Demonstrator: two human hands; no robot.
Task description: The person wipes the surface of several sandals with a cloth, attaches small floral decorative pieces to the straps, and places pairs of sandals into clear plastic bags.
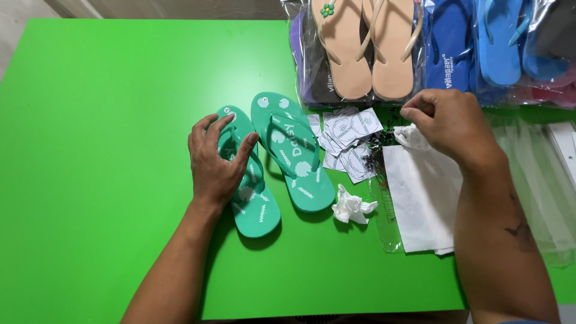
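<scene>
Teal flip-flops held at mid-frame on a green table [108, 150].

The left hand [215, 161] is laid open on the left flip-flop [249, 180]; the other flip-flop [294, 153] is seen just beside it. The right hand [447, 123] is pinched closed above a white sheet [423, 204], what it grips being too small to tell. Bare table is left across the left half. Bagged sandals [366, 48] are cut off at the top edge.

Table [120, 150] bright green, plain. Two flip-flops, [255, 198] and [294, 156], teal green with white shell motifs and white lettering. Card tags [351, 135] white with grey round print. Crumpled tissue [351, 207] white. Paper sheet [423, 201] white. Bagged sandals [366, 48] beige, one with green flower; neighbouring pairs [474, 48] blue.
</scene>
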